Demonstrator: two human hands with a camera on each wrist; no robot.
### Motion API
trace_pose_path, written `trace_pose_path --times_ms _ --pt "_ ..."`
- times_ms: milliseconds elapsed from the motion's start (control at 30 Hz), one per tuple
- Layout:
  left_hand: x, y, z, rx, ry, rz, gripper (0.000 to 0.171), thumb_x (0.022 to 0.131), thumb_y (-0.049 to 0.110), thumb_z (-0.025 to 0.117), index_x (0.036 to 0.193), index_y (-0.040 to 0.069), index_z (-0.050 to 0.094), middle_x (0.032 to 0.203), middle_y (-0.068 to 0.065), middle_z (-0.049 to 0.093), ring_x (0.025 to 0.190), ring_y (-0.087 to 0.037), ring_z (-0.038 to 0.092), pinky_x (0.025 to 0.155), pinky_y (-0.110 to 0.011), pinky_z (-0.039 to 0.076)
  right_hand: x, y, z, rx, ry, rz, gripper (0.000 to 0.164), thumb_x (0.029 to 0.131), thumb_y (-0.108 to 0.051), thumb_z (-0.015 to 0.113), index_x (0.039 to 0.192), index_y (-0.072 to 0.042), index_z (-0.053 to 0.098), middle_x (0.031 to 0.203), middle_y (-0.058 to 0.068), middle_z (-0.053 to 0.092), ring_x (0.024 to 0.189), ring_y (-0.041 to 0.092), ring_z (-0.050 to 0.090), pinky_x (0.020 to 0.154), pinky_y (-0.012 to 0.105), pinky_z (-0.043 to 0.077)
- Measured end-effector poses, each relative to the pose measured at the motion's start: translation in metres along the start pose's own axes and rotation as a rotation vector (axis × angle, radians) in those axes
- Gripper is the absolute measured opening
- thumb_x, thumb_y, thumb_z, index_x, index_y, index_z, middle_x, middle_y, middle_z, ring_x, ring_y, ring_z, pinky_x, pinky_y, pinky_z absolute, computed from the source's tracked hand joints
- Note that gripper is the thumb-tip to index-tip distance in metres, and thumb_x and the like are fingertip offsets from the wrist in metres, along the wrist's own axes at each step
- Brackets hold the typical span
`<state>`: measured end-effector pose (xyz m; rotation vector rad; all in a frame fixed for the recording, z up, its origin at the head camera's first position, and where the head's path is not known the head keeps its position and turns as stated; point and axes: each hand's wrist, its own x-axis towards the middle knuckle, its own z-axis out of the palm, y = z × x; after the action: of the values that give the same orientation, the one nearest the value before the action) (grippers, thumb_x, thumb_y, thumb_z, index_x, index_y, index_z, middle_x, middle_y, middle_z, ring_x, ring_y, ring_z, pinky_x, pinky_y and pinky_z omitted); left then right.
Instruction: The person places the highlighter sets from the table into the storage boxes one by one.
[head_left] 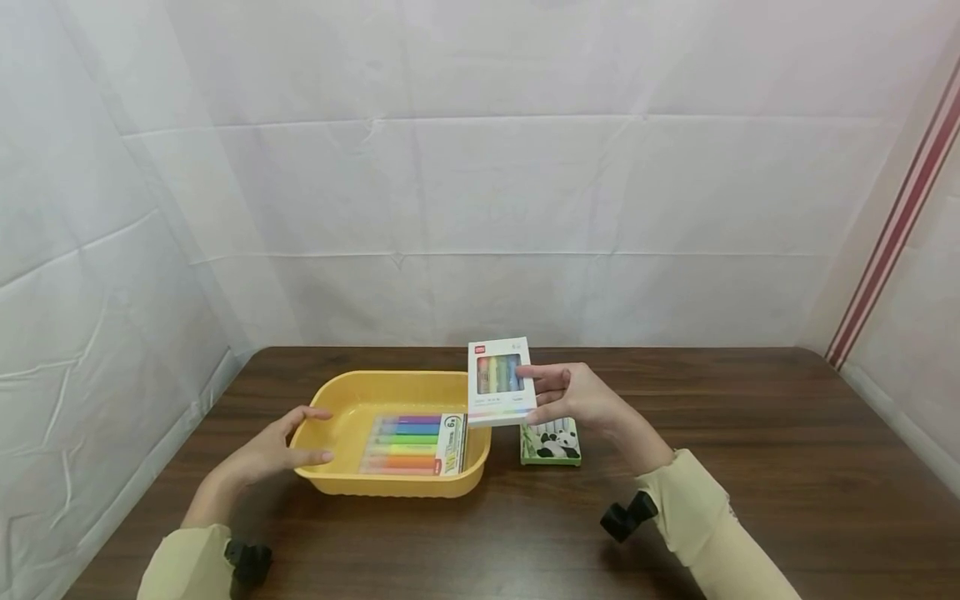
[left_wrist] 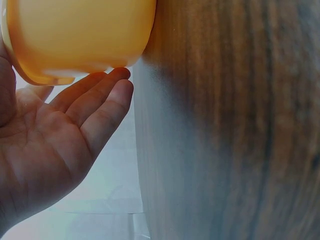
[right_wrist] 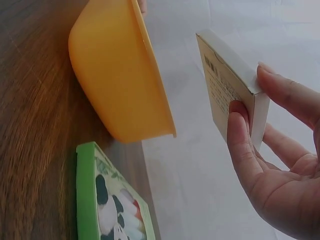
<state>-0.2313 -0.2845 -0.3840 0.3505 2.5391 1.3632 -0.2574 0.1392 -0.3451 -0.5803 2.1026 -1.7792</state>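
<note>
At the left end of the yellow plastic basket (head_left: 337,483), my left hand (head_left: 262,450) holds the rim. Its thumb and index finger reach over the edge, while the other fingers lie against the outer wall (left_wrist: 100,30). My right hand (head_left: 581,398) grips a white box (head_left: 498,412) of coloured sticks by its right side, thumb on one face and fingers on the other. This box is raised and tilted over the basket's right end; its printed back shows in the right wrist view. Inside the basket lies a clear pack of rainbow-coloured markers (head_left: 408,446).
A green box with pandas (head_left: 551,446) lies on the brown wooden table (head_left: 525,533), just right of the basket and below my right hand. White sheeting (head_left: 495,183) hangs behind the table and at its sides.
</note>
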Motion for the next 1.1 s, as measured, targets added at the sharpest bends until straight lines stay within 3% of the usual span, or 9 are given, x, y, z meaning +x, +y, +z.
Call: trace_pose_path --times_ms 1100 --pt "-0.001 0.000 -0.001 0.000 -0.005 0.015 0.066 0.078 0.019 0.072 0.129 -0.004 0.036 0.123 -0.030 0.041 0.095 -0.026 0.051 0.073 -0.031 0.046 0.016 0.004 0.039 -0.008 -0.008 0.047 0.064 0.067 0.003 0.077 0.126 0.001 0.052 0.100 0.017 0.064 0.083 0.022 0.064 0.075 0.033 0.051"
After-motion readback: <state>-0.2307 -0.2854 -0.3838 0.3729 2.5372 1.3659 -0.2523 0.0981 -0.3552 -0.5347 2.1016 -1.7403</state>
